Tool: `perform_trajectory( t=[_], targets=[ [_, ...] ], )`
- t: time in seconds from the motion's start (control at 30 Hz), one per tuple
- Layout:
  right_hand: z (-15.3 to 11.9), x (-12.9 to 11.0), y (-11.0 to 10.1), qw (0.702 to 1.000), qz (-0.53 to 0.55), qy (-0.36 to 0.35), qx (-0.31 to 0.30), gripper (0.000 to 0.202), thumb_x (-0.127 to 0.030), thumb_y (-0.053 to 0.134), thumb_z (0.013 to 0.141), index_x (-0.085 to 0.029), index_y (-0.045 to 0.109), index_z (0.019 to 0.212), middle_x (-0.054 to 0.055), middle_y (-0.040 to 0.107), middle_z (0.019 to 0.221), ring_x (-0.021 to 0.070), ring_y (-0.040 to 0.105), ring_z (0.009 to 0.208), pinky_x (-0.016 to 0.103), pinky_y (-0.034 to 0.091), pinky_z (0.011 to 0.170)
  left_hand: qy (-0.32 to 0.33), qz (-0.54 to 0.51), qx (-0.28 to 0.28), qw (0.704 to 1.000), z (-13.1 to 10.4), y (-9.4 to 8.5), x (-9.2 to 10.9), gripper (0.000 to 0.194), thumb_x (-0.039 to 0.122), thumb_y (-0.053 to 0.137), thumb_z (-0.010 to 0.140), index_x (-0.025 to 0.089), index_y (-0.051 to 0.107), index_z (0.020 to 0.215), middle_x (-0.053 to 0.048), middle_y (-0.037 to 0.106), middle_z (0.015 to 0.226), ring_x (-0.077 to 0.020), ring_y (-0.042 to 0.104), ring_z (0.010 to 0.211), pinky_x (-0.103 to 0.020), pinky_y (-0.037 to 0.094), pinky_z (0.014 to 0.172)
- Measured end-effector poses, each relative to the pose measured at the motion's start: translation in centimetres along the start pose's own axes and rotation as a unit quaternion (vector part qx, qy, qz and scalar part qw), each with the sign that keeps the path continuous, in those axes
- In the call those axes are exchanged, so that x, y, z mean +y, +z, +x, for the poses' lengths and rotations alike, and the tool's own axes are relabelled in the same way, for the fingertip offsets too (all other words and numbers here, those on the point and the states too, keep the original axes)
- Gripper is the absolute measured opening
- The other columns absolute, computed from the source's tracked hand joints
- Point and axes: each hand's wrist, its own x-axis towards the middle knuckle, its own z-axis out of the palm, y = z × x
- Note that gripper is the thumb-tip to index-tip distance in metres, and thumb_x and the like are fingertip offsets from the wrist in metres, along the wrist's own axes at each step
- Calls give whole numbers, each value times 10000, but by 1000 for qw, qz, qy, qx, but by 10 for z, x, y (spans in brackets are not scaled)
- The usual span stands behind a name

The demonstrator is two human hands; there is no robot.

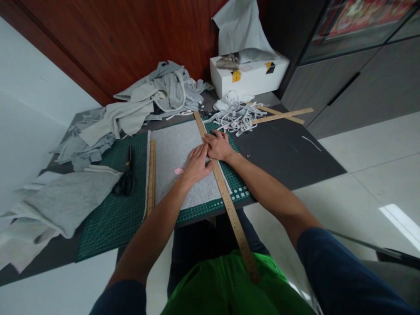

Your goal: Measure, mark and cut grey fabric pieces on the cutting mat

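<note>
Green garment (210, 286) cropped, ruler (231, 210) partly hidden.

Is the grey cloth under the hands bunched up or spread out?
Spread out: the grey cloth lies flat on the green cutting mat, beneath the long wooden ruler.

ruler (231, 210) overhanging front, room over right tabletop (284, 151)

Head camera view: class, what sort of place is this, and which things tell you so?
It looks like a fabric-cutting workspace, perhaps in a home or office: grey fabric lies over a green cutting mat, with black scissors to the fabric's left.
</note>
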Motion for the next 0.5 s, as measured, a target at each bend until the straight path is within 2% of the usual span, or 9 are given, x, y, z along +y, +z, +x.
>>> perform_trajectory(
  t=[0.5],
  targets=[
    [0,1,0,1000,11,-13,-5,548,-307,386,1007,-170,576,1502,109,478,1654,417,269,1532,657,199,1191,0,-9,-13,1000,1,-3,-1,761,297,573,921,75,323,1604,-231,442,1637,-345,405,1535,-553,306,1294]
  ],
)
